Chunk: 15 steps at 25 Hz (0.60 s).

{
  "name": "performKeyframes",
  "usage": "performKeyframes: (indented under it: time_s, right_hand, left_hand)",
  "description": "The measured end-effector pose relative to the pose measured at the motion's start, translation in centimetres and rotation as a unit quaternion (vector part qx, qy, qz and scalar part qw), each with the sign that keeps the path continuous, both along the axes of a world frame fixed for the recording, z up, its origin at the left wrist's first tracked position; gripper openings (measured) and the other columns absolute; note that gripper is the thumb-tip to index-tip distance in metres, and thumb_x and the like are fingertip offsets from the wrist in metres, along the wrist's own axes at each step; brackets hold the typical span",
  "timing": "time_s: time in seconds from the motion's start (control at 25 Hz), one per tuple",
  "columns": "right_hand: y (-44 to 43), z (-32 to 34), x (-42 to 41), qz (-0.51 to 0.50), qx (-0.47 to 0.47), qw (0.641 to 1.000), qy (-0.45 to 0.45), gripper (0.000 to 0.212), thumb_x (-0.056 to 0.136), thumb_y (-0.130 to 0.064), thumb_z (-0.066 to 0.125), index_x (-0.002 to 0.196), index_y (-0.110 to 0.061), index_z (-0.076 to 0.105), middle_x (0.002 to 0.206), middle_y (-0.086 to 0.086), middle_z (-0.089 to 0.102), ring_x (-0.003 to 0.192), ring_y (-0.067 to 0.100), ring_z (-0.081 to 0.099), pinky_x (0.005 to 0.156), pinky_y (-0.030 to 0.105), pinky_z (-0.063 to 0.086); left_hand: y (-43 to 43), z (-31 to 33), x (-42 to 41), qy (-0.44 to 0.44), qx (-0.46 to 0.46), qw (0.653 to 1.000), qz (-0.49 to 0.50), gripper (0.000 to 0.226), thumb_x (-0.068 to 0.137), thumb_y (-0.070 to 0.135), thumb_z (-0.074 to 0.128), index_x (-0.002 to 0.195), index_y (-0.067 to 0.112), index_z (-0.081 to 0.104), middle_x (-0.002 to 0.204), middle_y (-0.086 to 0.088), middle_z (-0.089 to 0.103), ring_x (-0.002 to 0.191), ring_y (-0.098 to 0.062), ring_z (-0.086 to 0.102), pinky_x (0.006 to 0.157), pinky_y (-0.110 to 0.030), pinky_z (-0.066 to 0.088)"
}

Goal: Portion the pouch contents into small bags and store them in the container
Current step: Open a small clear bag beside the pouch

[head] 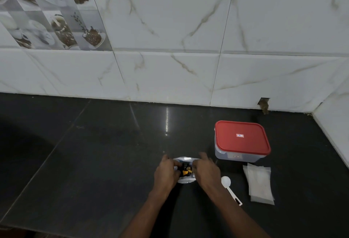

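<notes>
— On the dark counter (98,152), what do you hold there?

— Between my two hands I hold the pouch (186,179). It is silver, with a black and yellow print in the middle, and it stays on the counter just in front of me. My left hand (166,174) grips its left side and my right hand (206,172) grips its right side. The fingers of both hands are closed on the pouch edges, near its top.

— Is the pouch open?

— This I cannot tell; my hands cover most of it.

— And where are the other things?

— To my right, just beside my right wrist, lies a white measuring spoon (229,187), with its bowl toward the wall and its handle toward me. Further right is a pile of small bags (259,184), clear and flat, lying one on another. Behind them, closer to the wall, stands the container (241,141). It is clear plastic with a red lid (241,135), and the lid is on it. The container is apart from the pouch and touches nothing else.

— What is behind?

— A wall of white marble tiles (170,29), with a picture tile (51,10) at the upper left.
</notes>
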State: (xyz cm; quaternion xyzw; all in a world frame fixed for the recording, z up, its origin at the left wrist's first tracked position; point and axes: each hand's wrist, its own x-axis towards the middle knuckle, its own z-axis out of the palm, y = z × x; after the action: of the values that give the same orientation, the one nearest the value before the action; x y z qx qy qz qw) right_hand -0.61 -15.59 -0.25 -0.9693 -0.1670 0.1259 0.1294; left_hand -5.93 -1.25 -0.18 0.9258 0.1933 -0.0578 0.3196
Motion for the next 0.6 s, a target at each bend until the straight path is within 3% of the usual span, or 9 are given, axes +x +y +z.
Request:
performKeyframes:
  time_s: [0.08,0.2,0.32,0.48,0.6]
  right_hand:
    - [-0.1,-0.2,0.3,0.025,-0.040,0.999,0.011,0.023,0.094,-0.020,0.051,0.110,-0.018,0.067,0.147,0.005,0.035,0.125,0.027,0.042,0.096,0.041,0.045]
    - [-0.2,0.2,0.5,0.020,-0.090,0.996,0.013,0.023,0.093,-0.022,0.053,0.112,-0.018,0.066,0.143,0.006,0.036,0.124,0.028,0.041,0.094,0.042,0.044]
    - [-0.2,0.6,0.8,0.037,-0.047,0.997,0.044,0.023,0.093,-0.018,0.053,0.112,-0.017,0.067,0.147,0.007,0.032,0.124,0.027,0.043,0.094,0.041,0.046]
    - [-0.9,0.2,0.8,0.007,-0.038,0.996,0.083,0.031,0.093,-0.030,0.055,0.119,-0.015,0.063,0.144,0.005,0.035,0.124,0.027,0.045,0.095,0.043,0.046]
    - [-1.2,-0.2,0.8,0.038,-0.006,0.997,0.068,0.025,0.094,-0.027,0.053,0.108,-0.014,0.068,0.147,0.004,0.036,0.120,0.023,0.049,0.094,0.040,0.048]
  left_hand:
    - [0.3,0.0,0.3,0.012,0.013,1.000,-0.010,0.034,0.092,0.011,0.058,0.116,0.030,0.075,0.115,-0.002,0.053,0.104,-0.023,0.064,0.089,-0.035,0.054]
    - [0.6,-0.1,0.7,0.031,0.027,0.999,-0.012,0.036,0.093,0.008,0.056,0.120,0.024,0.073,0.122,-0.005,0.051,0.106,-0.026,0.064,0.093,-0.036,0.054]
    - [0.7,-0.3,0.9,0.035,0.023,0.999,-0.013,0.036,0.093,0.007,0.056,0.122,0.022,0.072,0.128,-0.008,0.049,0.107,-0.030,0.065,0.095,-0.036,0.054]
    - [1.1,-0.4,1.0,0.033,0.015,0.999,-0.004,0.031,0.096,0.016,0.056,0.121,0.024,0.072,0.127,-0.008,0.050,0.105,-0.030,0.067,0.094,-0.036,0.055]
    - [1.3,-0.2,0.5,-0.001,-0.004,1.000,-0.017,0.026,0.095,0.023,0.062,0.118,0.027,0.074,0.121,0.001,0.045,0.105,-0.021,0.065,0.087,-0.026,0.051]
